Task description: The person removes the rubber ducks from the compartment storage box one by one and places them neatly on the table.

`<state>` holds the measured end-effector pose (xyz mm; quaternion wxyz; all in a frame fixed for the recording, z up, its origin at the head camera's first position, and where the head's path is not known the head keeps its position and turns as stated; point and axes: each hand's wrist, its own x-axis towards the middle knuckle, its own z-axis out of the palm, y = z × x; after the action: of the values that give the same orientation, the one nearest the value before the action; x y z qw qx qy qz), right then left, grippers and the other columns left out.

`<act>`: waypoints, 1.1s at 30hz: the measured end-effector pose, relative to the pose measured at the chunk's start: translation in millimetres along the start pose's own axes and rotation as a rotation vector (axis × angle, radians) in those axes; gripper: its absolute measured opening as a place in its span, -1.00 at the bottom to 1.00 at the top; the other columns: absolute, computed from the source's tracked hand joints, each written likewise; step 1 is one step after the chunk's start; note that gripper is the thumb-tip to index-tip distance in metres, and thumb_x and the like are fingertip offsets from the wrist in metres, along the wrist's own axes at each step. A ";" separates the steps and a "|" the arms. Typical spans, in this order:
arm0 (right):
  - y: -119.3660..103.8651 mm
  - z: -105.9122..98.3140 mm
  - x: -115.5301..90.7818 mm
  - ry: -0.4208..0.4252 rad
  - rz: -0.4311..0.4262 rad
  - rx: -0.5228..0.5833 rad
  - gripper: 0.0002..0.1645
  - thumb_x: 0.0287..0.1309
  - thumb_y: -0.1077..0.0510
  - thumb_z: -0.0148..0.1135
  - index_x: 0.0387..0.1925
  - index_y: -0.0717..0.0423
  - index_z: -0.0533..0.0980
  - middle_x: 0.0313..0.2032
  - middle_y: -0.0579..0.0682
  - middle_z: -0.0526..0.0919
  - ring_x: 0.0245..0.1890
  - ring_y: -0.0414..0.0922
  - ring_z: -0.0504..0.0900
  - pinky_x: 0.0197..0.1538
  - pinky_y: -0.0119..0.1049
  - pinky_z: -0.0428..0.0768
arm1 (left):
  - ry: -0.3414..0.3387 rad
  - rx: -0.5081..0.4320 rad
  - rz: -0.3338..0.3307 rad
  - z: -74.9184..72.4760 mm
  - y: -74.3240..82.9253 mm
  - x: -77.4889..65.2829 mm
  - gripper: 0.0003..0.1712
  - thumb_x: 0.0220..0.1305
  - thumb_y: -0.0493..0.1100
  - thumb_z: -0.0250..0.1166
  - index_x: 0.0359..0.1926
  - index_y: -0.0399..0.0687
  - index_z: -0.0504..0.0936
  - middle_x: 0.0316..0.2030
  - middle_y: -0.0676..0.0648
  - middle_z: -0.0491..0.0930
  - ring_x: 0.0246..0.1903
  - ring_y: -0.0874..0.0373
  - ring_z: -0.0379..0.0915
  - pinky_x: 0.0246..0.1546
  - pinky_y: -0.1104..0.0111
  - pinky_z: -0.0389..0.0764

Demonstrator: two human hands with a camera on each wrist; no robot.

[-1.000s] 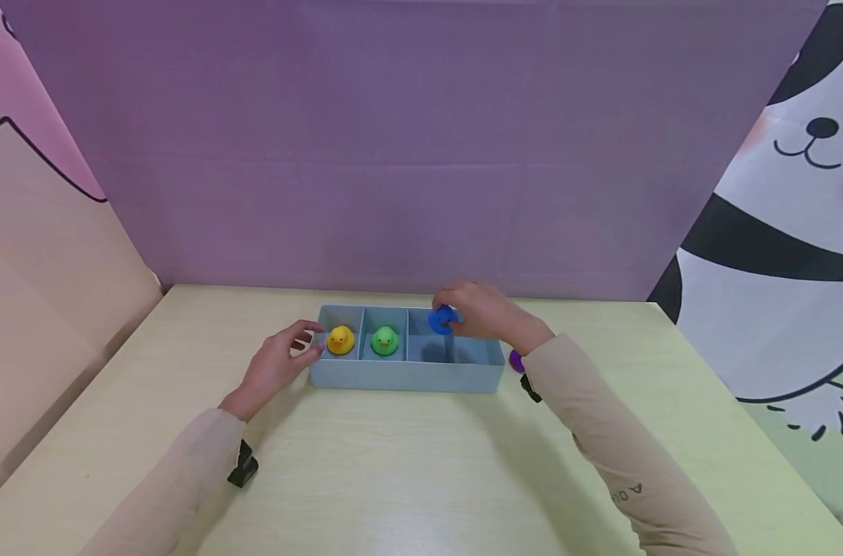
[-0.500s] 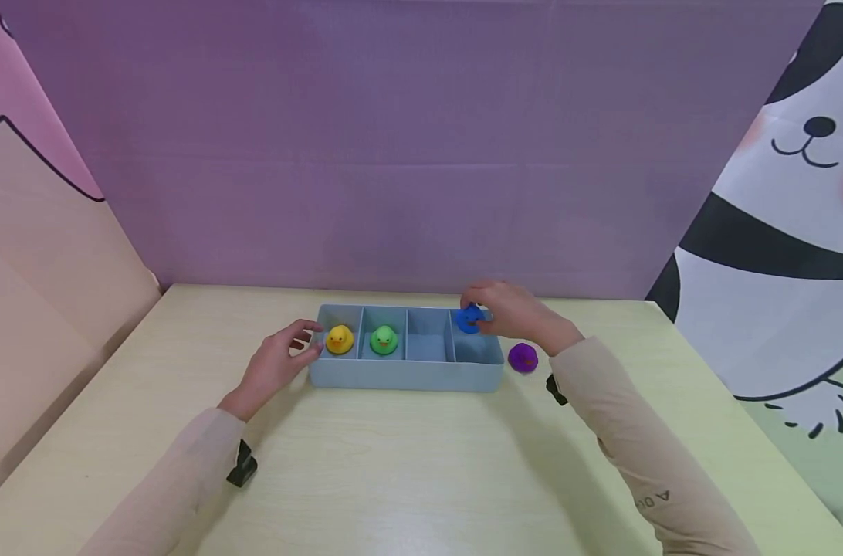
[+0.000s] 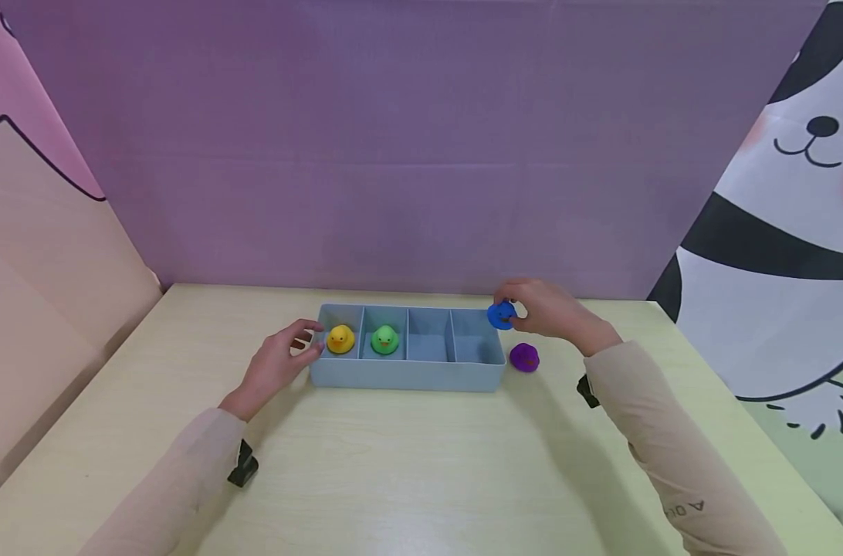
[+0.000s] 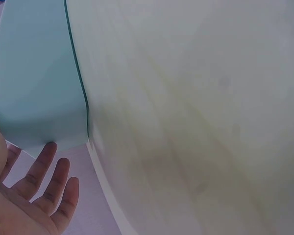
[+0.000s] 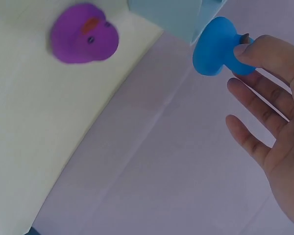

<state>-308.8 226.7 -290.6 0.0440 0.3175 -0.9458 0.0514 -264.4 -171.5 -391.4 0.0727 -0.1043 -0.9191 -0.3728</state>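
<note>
My right hand (image 3: 550,310) pinches a blue rubber duck (image 3: 502,315) between thumb and fingers, over the right end of a light-blue divided box (image 3: 407,376). The right wrist view shows that duck (image 5: 209,51) by its head, flat base facing away from the palm. At the box's left end, my left hand (image 3: 275,363) has its fingers loosely spread, the fingertips right at the end wall. A yellow rubber duck (image 3: 340,339) sits in the leftmost compartment and a green rubber duck (image 3: 384,340) in the one beside it. The two right compartments are bare.
A purple rubber duck (image 3: 524,357) stands on the pale wooden table (image 3: 394,463), just right of the box. Behind the table's back edge hangs a purple cloth (image 3: 407,154); a panda picture (image 3: 797,309) is at the right.
My right hand has carried the blue duck rightward, from over the third compartment to the box's right end. The purple duck has come into full view. My left hand has stayed put.
</note>
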 end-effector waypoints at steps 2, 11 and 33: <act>4.6 -1.0 -3.7 0.011 -0.004 0.004 -0.68 -0.12 0.30 0.34 -0.22 0.14 0.54 -0.24 -0.02 0.59 -0.22 -0.06 0.55 -0.11 -0.12 0.58 | 0.001 -0.003 -0.003 -0.4 0.3 -0.2 -0.61 0.25 -0.03 0.15 0.08 0.04 0.43 -0.05 -0.19 0.55 -0.07 -0.09 0.50 -0.15 0.08 0.55; 26.8 -0.3 -23.1 0.028 0.026 -0.012 -0.69 -0.15 0.31 0.35 -0.25 0.15 0.54 -0.27 -0.02 0.59 -0.25 -0.06 0.54 -0.14 -0.12 0.58 | -0.007 -0.007 -0.009 2.5 0.1 0.8 -0.60 0.25 -0.02 0.14 0.10 0.03 0.43 -0.04 -0.19 0.54 -0.06 -0.09 0.49 -0.14 0.07 0.54; 63.6 26.0 -62.1 -0.009 0.104 0.018 -0.66 -0.21 0.35 0.37 -0.26 0.22 0.55 -0.28 0.06 0.62 -0.21 0.06 0.57 -0.09 0.00 0.55 | -0.010 0.004 -0.020 3.2 -0.5 1.5 -0.60 0.25 -0.04 0.15 0.10 0.03 0.43 -0.04 -0.19 0.54 -0.06 -0.08 0.48 -0.13 0.07 0.54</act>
<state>-299.2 311.0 -327.9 0.0343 0.2684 -0.9608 0.0608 -266.1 -169.4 -393.7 0.0646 -0.0968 -0.9212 -0.3714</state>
